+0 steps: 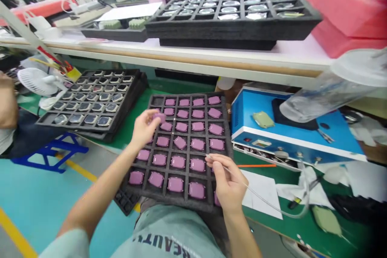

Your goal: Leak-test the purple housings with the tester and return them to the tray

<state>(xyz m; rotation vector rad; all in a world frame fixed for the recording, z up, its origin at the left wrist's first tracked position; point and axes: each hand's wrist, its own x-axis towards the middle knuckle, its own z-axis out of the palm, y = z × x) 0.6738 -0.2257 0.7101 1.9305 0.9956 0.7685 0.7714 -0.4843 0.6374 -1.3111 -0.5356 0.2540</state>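
Note:
My left hand (pixel 143 131) pinches a purple watch case (pixel 159 118) over the upper left part of a black foam tray (pixel 185 171). The tray leans across my lap, its compartments holding many more purple watch cases (pixel 198 165); one top-left compartment has nothing in it. Closed around the pale tip of a thin clear tube (pixel 262 200), my right hand (pixel 230 185) hovers over the tray's right side and hides some cases there. The tube runs rightward from my fingers toward the blue machine (pixel 242 123).
A green watch case (pixel 263 119) and tweezers (pixel 325 135) lie on the machine. Another tray of watches (pixel 84 106) sits left, near another person's arm (pixel 7 102). Overhead, a shelf (pixel 121 53) carries stacked trays (pixel 229 28) and pink foam (pixel 350 12). White paper (pixel 263 193) lies right.

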